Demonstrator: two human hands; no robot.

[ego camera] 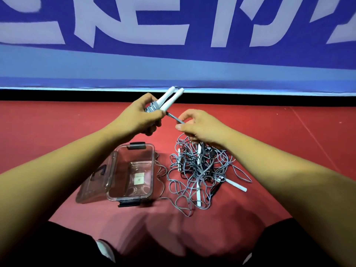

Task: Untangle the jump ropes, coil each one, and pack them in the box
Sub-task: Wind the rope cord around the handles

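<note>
open box (133, 174) unobstructed, rope tangle (200, 174) just right

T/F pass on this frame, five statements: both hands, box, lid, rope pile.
1. The left hand grips two white handles with rope wound around them. True.
2. The right hand holds nothing. False: it pinches the grey rope that runs from the handles.
3. The clear box already holds a coiled rope. False: no rope is inside; only a small label shows on its bottom.
4. The tangled pile lies on the red floor to the right of the box. True.
5. The box is latched shut. False: it is open, and its lid lies at its left side.
</note>
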